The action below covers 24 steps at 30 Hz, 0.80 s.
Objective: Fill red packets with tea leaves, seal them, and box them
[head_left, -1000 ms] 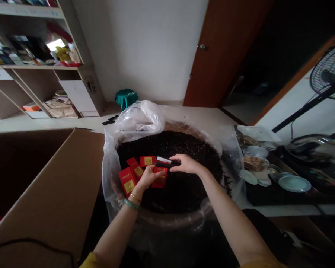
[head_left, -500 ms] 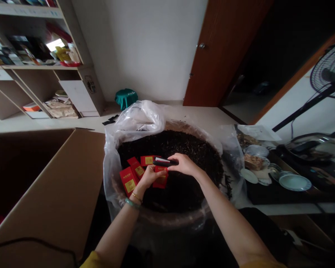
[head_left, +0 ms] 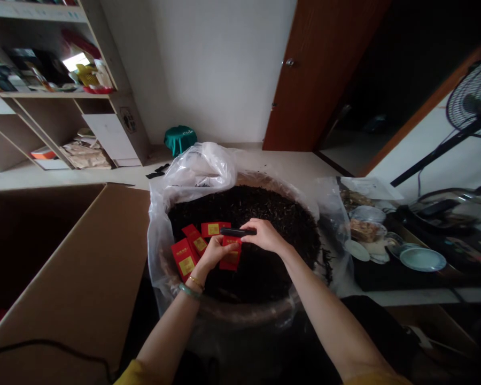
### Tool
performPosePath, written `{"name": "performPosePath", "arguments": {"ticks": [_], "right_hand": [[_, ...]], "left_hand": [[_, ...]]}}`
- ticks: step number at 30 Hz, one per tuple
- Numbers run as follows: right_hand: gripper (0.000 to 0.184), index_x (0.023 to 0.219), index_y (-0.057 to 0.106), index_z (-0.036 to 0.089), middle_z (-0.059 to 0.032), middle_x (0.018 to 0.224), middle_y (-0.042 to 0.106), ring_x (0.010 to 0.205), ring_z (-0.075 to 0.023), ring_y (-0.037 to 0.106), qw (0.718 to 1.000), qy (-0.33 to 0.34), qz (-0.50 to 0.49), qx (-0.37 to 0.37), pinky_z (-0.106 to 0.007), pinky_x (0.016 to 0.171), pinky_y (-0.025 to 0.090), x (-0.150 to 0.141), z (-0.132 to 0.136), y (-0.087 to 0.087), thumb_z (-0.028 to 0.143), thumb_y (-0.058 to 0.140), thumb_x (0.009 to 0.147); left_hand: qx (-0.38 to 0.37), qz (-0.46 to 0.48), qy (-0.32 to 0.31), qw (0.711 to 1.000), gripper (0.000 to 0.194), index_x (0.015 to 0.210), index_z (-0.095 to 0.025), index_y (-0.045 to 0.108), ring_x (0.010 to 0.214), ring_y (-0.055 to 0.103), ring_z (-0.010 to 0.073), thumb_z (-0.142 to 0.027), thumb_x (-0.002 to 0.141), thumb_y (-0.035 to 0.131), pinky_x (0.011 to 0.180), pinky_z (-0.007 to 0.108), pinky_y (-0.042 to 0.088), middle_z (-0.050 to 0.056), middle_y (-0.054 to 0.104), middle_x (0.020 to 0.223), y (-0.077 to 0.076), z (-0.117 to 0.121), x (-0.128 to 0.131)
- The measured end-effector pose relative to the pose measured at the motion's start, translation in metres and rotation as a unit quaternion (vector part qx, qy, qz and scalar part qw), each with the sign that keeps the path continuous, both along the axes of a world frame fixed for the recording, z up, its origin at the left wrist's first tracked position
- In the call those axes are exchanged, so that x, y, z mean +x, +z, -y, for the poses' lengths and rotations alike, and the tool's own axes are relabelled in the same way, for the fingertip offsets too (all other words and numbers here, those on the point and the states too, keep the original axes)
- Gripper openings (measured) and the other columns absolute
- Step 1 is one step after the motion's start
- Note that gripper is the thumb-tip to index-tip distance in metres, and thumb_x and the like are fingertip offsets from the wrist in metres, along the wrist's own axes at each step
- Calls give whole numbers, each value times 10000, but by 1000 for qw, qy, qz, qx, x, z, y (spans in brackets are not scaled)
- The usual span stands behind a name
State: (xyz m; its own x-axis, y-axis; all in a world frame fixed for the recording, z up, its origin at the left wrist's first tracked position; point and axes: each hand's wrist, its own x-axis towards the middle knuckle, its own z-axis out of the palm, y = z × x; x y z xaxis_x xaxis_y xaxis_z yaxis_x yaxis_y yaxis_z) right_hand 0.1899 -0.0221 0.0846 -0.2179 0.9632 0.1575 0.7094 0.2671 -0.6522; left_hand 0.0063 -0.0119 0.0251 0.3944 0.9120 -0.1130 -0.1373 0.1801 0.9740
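Note:
A large round basket lined with a clear plastic bag [head_left: 192,171] holds a heap of dark loose tea leaves [head_left: 264,214]. My left hand [head_left: 212,252] grips a small red packet [head_left: 231,256] over the leaves. My right hand [head_left: 266,235] is closed on a thin black tool [head_left: 234,232] pressed across the packet's top edge. Three more red packets with yellow labels [head_left: 185,258] lie on the leaves just left of my hands.
An open cardboard box [head_left: 64,278] stands at the left. At the right a dark tea tray [head_left: 404,272] carries plates, bowls and a kettle. Shelves, a green bag, a wooden door and a fan are farther back.
The black tool has closed flat on the packet's top; the white strip seen in it earlier no longer shows. Both hands stay in place.

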Motion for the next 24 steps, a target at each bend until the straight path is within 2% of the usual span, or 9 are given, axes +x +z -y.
{"name": "performPosePath", "arguments": {"ticks": [4,7,10,12,15,18,21,22,24], "right_hand": [[232,898,730,215,-28,863,697,808,-179,650,1000,1,-11,-3,-291,762,486,0,1,-4,191,762,670],[323,976,714,217,-34,943,711,863,-188,657,998,8,-48,-32,-301,799,497,5,-2,-9,213,772,658],[406,1064,681,214,-50,1050,701,923,-196,655,996,-35,-67,-40,-311,834,501,19,-8,-17,249,766,668],[405,1082,670,208,-65,1081,689,947,-205,648,995,-95,-29,-28,-321,848,497,33,-12,-25,260,749,689],[391,1059,677,187,-97,1056,680,970,-240,632,981,-172,92,-21,-350,862,483,50,-14,-39,233,754,678],[375,1046,682,190,-121,1045,672,994,-279,607,960,-224,166,-11,-392,857,471,53,-11,-52,197,748,677],[287,1054,673,185,-121,1033,670,957,-256,612,971,-217,86,47,-381,834,477,32,-6,-56,256,658,777],[263,1050,671,184,-108,999,677,912,-227,623,980,-188,29,63,-354,814,485,21,-5,-56,290,612,817],[273,1056,661,191,-66,906,694,777,-174,641,989,-109,-91,44,-299,729,507,-4,-3,-54,344,557,854]], "left_hand": [[38,-15,62,997,390,777,-129,730,650,622,152,-421,534,815,645,245,475,21,716,719,1,-4,1],[55,-8,78,995,359,774,-135,724,678,624,158,-398,545,808,678,256,480,22,715,739,2,-5,1],[55,4,96,994,339,761,-137,699,640,599,139,-385,552,799,637,240,470,6,691,703,1,-5,1],[54,4,115,992,329,720,-138,674,589,558,116,-399,557,791,579,216,439,-14,653,645,1,-5,1],[61,-10,134,989,330,635,-137,640,533,478,84,-441,592,761,529,191,379,-41,566,554,1,-5,0],[68,-23,144,987,384,545,-140,585,499,397,65,-487,617,733,503,186,322,-59,467,487,0,-6,-1],[65,-29,145,987,440,510,-149,537,486,358,64,-536,621,712,483,193,290,-64,419,464,-1,-6,0],[59,-28,141,988,450,516,-151,534,484,359,67,-553,624,703,480,195,287,-63,419,465,-2,-6,0],[45,-25,133,990,457,542,-153,547,487,365,72,-579,624,690,477,198,288,-61,433,476,-2,-6,1]]}}
